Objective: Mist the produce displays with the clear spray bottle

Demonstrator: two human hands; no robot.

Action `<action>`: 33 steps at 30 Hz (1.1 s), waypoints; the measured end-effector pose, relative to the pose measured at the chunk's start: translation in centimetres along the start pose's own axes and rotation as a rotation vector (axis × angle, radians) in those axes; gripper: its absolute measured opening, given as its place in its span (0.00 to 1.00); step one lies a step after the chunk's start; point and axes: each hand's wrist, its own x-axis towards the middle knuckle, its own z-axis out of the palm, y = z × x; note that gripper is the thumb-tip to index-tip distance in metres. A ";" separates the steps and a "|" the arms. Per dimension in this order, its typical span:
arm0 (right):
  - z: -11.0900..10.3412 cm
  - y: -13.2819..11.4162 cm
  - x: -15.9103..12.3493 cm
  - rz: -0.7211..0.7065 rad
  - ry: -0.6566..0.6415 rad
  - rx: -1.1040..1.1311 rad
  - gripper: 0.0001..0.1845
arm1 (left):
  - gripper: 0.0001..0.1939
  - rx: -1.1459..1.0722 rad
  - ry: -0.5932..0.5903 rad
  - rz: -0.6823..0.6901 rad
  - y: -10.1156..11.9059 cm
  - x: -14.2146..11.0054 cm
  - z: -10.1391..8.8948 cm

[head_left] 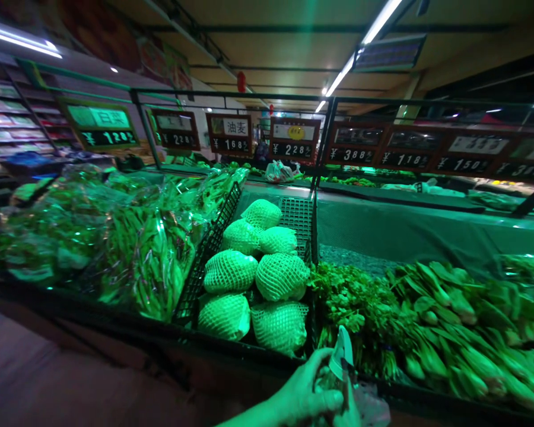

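Note:
My left hand [309, 388] reaches in from the bottom edge, its fingers closed around a pale, curved, flat object [342, 351] with a dark lower edge. What this object is, I cannot make out. Thin clear plastic [370, 404], like a bag, hangs beside it. Against the left thumb are what look like the fingers of my right hand [349, 408], mostly cut off by the frame; their grip is hidden. Just beyond the hands, a black crate [299, 213] holds several round heads in foam netting [282, 276]. Bunches of leafy herbs [360, 302] lie right of the crate.
Bagged leafy greens [155, 243] fill the left of the sloped stand. Stalked greens [467, 332] are heaped at the right. A dark front ledge [129, 332] runs along the stand. Price signs [229, 133] hang from a black metal frame [323, 142] behind.

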 end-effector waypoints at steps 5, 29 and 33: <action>5.8 1.4 -0.3 -0.030 -0.023 0.011 0.38 | 0.54 -0.023 0.032 0.005 1.1 -1.2 -4.1; 43.8 6.2 -5.7 -0.034 -0.890 -0.154 0.30 | 0.43 -0.087 0.835 0.171 8.2 -24.6 -30.3; 44.1 6.5 -6.3 -0.033 -0.828 -0.163 0.29 | 0.42 -0.068 0.790 0.109 7.5 -25.4 -31.2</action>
